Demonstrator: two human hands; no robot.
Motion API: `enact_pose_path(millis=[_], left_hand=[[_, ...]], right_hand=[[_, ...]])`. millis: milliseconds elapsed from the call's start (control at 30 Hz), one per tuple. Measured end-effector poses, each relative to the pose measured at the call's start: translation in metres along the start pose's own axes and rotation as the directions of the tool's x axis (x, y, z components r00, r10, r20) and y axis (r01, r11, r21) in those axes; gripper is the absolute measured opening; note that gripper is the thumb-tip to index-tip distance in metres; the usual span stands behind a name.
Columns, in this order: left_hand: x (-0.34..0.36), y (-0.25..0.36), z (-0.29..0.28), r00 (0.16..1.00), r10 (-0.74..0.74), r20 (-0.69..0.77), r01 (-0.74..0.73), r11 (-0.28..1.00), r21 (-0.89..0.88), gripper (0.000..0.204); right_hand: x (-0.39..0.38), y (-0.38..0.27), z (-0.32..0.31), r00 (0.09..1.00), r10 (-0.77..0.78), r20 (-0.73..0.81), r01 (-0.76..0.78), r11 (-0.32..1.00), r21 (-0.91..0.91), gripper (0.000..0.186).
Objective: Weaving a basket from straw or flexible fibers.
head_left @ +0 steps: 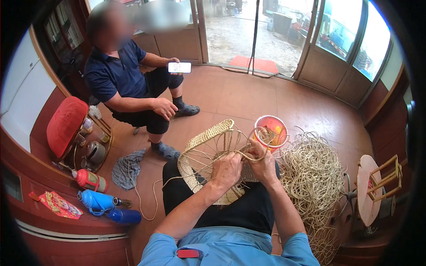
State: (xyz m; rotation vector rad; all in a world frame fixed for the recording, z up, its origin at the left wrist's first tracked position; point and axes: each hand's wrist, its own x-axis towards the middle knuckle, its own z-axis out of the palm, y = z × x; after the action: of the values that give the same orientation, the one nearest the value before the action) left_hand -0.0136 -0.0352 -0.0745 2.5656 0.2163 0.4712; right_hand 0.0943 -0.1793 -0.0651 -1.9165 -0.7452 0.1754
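Observation:
A half-woven straw basket [191, 178] rests on my lap, its braided rim raised toward the far left and thin bare spokes showing inside. My left hand [226, 171] is closed at the basket's near right part, fingers around the straw cord. Just right of it, my right hand [263, 165] pinches the same straw cord [267, 150], which loops up above the fingers. The fingertips of both hands nearly meet. A long tail of cord runs left across my thigh to the floor. My palms and part of the weaving are hidden.
At my right lies a big heap of straw cord [313, 177], with a red bucket [271, 120] beyond it. A tipped round stool [369, 190] stands far right. Left are a seated person [117, 75] holding a phone [179, 67], a grey cloth [128, 169] and a blue thermos [95, 200].

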Motion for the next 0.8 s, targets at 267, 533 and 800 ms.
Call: enact_pose_path(millis=[267,533,800], left_hand=[[-0.01,0.012,0.0,0.906,0.302,-0.296,-0.2,0.923,0.33,0.014],[-0.004,0.003,0.005,0.89,0.386,-0.24,-0.298,0.895,0.333,0.011],[-0.006,0.009,-0.005,0.927,0.369,-0.071,-0.295,0.832,0.47,0.012]], right_hand=[[-0.032,-0.006,0.001,0.954,-0.187,-0.235,0.155,0.977,-0.149,0.036],[-0.04,0.045,-0.079,0.941,0.307,-0.141,-0.037,0.507,0.861,0.038],[-0.159,0.245,-0.321,0.61,0.637,-0.472,-0.015,0.604,0.797,0.035]])
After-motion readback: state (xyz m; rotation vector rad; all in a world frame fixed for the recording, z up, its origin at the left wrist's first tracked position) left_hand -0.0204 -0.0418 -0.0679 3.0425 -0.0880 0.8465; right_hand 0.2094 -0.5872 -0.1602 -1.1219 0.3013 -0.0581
